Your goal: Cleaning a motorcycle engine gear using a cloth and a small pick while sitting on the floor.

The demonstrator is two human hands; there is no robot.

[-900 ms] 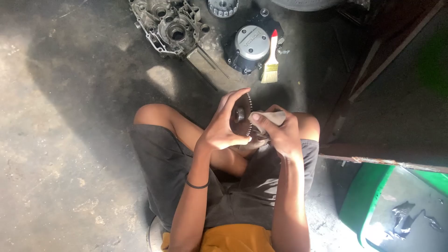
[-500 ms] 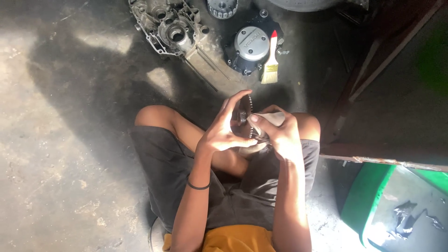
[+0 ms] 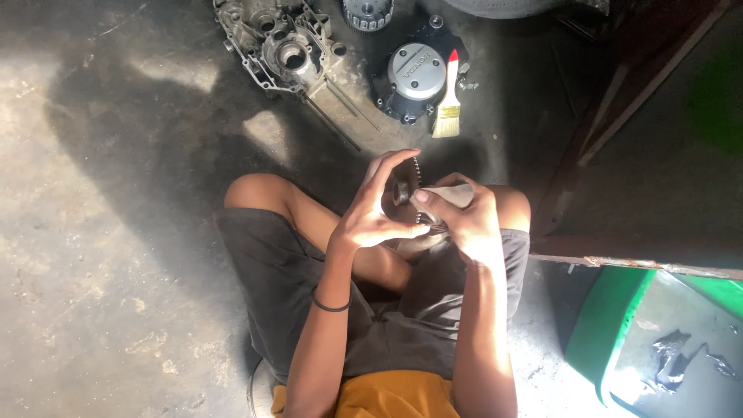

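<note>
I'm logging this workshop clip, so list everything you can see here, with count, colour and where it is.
gear: one, dark metal, toothed, held upright between both hands above the knees
cloth: one, pale grey, pressed against the gear by the right hand
engine case: one, grey metal, on the floor, top left of centre
rods: two or three, dark, thin, on the floor by the engine case
round engine cover: one, black with a silver centre, floor, top centre
paintbrush: one, red-tipped pale handle, tan bristles, lying beside the cover
toothed ring part: one, grey, top edge, cut off
green panel: one, green, bottom right
wristband: one, black, left wrist
left hand: one, gripping the gear
right hand: one, holding the cloth
</note>
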